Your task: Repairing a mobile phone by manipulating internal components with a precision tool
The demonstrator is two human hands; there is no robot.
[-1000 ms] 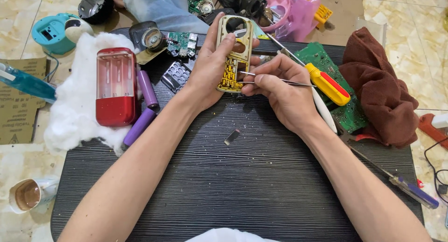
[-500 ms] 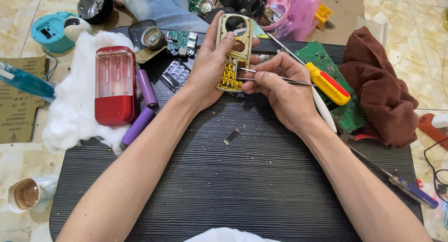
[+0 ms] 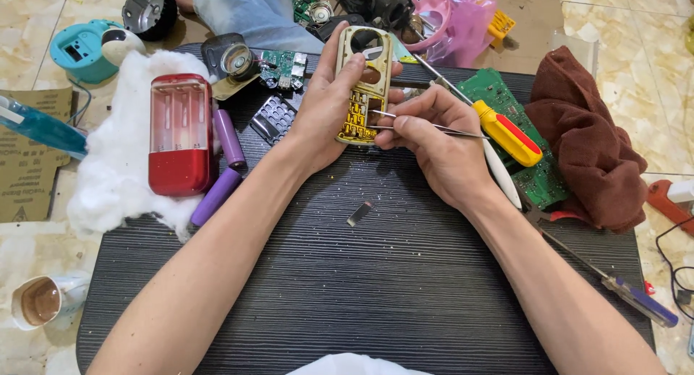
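Nearest the camera, two bare forearms cross a black ribbed mat (image 3: 376, 288), with a small metal strip (image 3: 359, 213) lying loose between them. Further out, the right hand (image 3: 441, 147) pinches a pair of tweezers (image 3: 426, 128), fingers closed around the shanks; the tips point left into the phone shell (image 3: 363, 86). The left hand (image 3: 329, 107) cradles that shell from below and the side, fingers wrapped over its edge, thumb behind, holding it tilted above the mat.

The shell is a gold-coloured plastic front frame with open windows and a keypad grid. It looks light, thin and stiff but likely to crack if squeezed; the long side rails seem the safest hold, away from the fine keypad ribs.

Right of the hands lie a screwdriver (image 3: 506, 133) on a green board (image 3: 513, 129) and a brown cloth (image 3: 585, 143). To the left sit a red case (image 3: 179, 133) on white wadding (image 3: 108, 180) and two purple cells (image 3: 228, 138).
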